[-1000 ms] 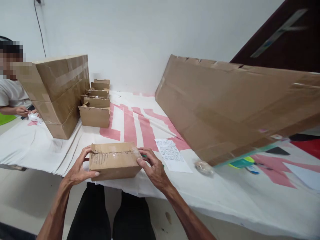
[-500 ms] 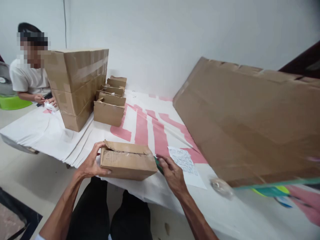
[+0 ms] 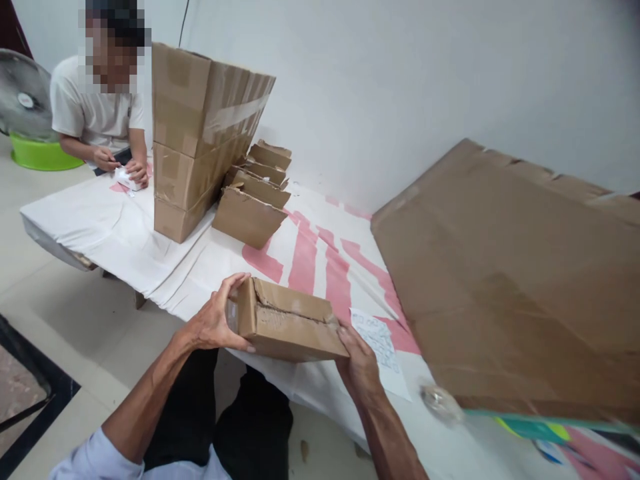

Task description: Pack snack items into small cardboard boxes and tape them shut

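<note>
A closed brown cardboard box (image 3: 295,330) is held between my two hands at the table's front edge. A ragged seam runs along its top. My left hand (image 3: 217,320) grips the left end, with the thumb along the lower front edge and the fingers at the upper corner. My right hand (image 3: 359,353) clasps the right end, its fingers partly hidden behind the box. No green item shows in my right hand in this view.
Stacked taped cartons (image 3: 183,133) stand at left beside several open boxes (image 3: 250,217). A large cardboard sheet (image 3: 500,280) leans at right. A written paper (image 3: 377,347) and a tape roll (image 3: 441,404) lie on the cloth. Another person (image 3: 95,107) handles a white object (image 3: 127,179) beyond the cartons.
The view has swung, shifting the scene rightward. My right hand has closed onto the box's right end; the green item seen at its fingers before is out of sight. My left hand keeps its grip.
</note>
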A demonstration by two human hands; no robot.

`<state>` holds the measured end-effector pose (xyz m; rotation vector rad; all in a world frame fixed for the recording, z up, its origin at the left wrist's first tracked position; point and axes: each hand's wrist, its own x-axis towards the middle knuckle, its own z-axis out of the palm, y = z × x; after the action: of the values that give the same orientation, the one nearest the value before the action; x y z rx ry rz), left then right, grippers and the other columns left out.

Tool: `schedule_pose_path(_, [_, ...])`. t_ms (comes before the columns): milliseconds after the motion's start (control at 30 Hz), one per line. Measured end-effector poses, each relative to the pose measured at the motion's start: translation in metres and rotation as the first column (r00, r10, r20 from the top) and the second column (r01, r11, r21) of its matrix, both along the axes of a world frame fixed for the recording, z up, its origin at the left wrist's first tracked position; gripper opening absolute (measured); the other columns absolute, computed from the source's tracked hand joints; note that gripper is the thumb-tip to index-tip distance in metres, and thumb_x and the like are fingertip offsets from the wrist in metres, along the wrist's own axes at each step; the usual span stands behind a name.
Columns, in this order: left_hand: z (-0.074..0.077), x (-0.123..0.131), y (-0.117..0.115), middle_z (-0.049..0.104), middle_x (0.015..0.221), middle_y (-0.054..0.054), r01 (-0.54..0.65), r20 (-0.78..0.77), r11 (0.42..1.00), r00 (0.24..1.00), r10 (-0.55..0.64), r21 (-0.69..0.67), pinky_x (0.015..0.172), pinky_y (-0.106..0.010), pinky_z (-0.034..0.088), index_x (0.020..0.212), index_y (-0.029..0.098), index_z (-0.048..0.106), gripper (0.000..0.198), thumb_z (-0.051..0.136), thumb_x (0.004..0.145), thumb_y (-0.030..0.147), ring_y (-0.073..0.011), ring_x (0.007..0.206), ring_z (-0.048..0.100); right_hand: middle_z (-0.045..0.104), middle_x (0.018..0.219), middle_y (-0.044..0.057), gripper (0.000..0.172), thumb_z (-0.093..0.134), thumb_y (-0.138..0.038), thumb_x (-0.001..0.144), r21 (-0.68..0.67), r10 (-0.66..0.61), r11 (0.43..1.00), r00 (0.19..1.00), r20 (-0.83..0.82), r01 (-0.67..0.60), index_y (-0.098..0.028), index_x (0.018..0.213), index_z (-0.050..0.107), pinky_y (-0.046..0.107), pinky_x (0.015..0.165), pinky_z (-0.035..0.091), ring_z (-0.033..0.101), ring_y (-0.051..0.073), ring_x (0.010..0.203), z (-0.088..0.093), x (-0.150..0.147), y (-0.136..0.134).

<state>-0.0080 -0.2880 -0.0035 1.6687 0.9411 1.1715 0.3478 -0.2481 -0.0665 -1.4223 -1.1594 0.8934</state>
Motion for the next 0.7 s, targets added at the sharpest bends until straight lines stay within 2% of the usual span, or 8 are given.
schedule_pose_path(133, [0.007, 0.005, -0.005, 0.037, 0.169, -0.019, -0.034, 0.031, 0.999, 0.999, 0.034, 0.020, 0.127, -0.061, 0.030, 0.162, 0.027, 0.031, 0.129, 0.102, 0.056, 0.050, -0.0434, 0.155, 0.038, 0.078, 0.121, 0.007, 0.053, 0.079, -0.062, 0.074, -0.072, -0.054, 0.996, 0.987, -0.150, 0.043, -0.023, 0.111, 0.077, 0.041, 0.092, 0.060, 0.073, 0.028, 0.109, -0.001, -0.001, -0.002])
schedule_pose_path(333, [0.013, 0.006, -0.006, 0.041, 0.166, -0.020, -0.043, 0.008, 0.998, 0.999, 0.043, 0.035, 0.123, -0.062, 0.035, 0.154, 0.027, 0.041, 0.119, 0.103, 0.055, 0.048, -0.0448, 0.150, 0.043, 0.079, 0.117, 0.007, 0.056, 0.081, -0.063, 0.071, -0.076, -0.072, 0.995, 0.979, -0.193, 0.058, -0.022, 0.109, 0.078, 0.045, 0.097, 0.060, 0.073, 0.030, 0.110, -0.001, -0.004, -0.001])
schedule_pose_path(467, [0.015, 0.008, -0.006, 0.040, 0.167, -0.020, -0.037, -0.009, 0.998, 0.999, 0.037, 0.043, 0.123, -0.062, 0.033, 0.149, 0.028, 0.043, 0.115, 0.103, 0.055, 0.049, -0.0444, 0.152, 0.042, 0.079, 0.113, 0.007, 0.057, 0.079, -0.066, 0.075, -0.067, -0.051, 0.997, 0.979, -0.200, 0.038, -0.021, 0.111, 0.078, 0.043, 0.094, 0.061, 0.073, 0.029, 0.107, 0.000, -0.007, -0.002])
schedule_pose_path(567, [0.010, 0.005, -0.005, 0.036, 0.169, -0.022, -0.029, -0.020, 0.999, 0.999, 0.030, 0.026, 0.126, -0.064, 0.026, 0.152, 0.028, 0.040, 0.120, 0.104, 0.053, 0.052, -0.0449, 0.155, 0.036, 0.079, 0.113, 0.009, 0.061, 0.077, -0.069, 0.076, -0.050, -0.019, 0.999, 0.984, -0.179, 0.011, -0.019, 0.112, 0.078, 0.043, 0.094, 0.060, 0.073, 0.029, 0.106, 0.002, -0.009, -0.001])
schedule_pose_path(700, [-0.012, -0.011, -0.004, 0.027, 0.173, -0.022, -0.017, -0.041, 0.998, 0.999, 0.014, -0.055, 0.127, -0.066, 0.024, 0.160, 0.026, 0.031, 0.130, 0.102, 0.055, 0.050, -0.0450, 0.160, 0.027, 0.080, 0.113, 0.011, 0.065, 0.073, -0.072, 0.079, 0.004, 0.056, 0.998, 0.998, 0.007, -0.056, -0.018, 0.116, 0.078, 0.044, 0.094, 0.058, 0.072, 0.030, 0.108, 0.008, -0.009, 0.000])
